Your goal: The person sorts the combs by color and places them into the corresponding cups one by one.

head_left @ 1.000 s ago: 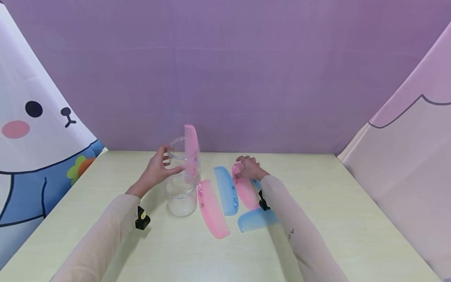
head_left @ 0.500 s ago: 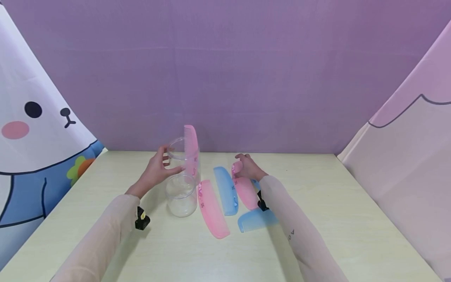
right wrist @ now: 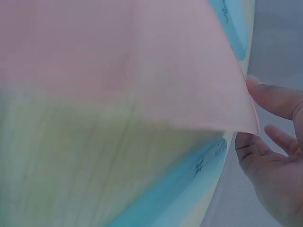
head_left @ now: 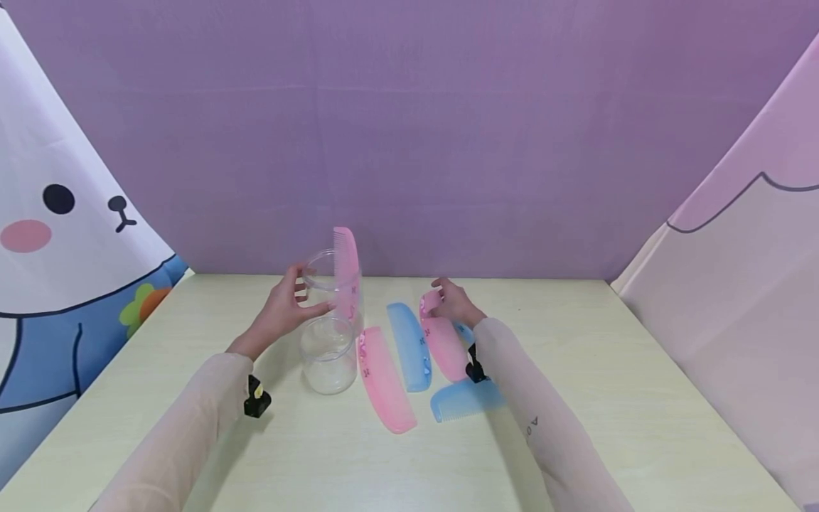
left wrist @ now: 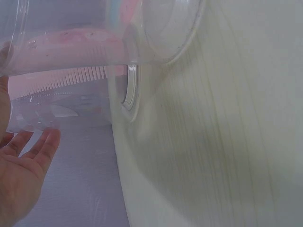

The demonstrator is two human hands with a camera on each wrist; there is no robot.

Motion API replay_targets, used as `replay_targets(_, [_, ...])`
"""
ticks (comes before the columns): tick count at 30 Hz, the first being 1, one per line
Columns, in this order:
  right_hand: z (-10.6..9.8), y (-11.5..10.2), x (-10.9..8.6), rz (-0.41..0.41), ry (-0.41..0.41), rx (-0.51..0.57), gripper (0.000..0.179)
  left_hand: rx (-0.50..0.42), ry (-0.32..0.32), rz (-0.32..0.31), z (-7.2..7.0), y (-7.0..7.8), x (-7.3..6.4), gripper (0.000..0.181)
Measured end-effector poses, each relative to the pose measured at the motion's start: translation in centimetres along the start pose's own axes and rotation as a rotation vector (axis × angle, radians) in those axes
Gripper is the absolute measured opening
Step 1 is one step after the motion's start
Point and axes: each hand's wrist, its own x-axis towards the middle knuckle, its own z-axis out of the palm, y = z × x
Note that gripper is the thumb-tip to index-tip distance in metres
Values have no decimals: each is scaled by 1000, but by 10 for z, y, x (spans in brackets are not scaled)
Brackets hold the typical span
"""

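a pale table is carrying two clear jars, the near jar standing in front of the far jar; both are looking light and slick, the side wall offering the best hold. there the left hand is curving thumb and fingers round the far jar, while the right hand, well apart, is pinching the far end of a pink comb. the combs are looking light, smooth and stiff, their teeth probably fragile, so the spine is suiting fingers better. three pink ones are showing: that one, an upright comb inside the far jar, a flat comb beside the near jar. three blue combs are apparently lying around, one mostly hidden.
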Motion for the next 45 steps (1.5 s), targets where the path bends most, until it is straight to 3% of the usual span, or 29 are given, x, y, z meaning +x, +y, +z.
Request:
replay_targets(21, [-9, -3, -1, -66, 41, 79, 45, 8, -1, 5, 0, -1, 0, 93])
replay_targets(45, [-43, -33, -4, -168, 128, 358, 49, 9, 0, 11, 0, 2, -1, 90])
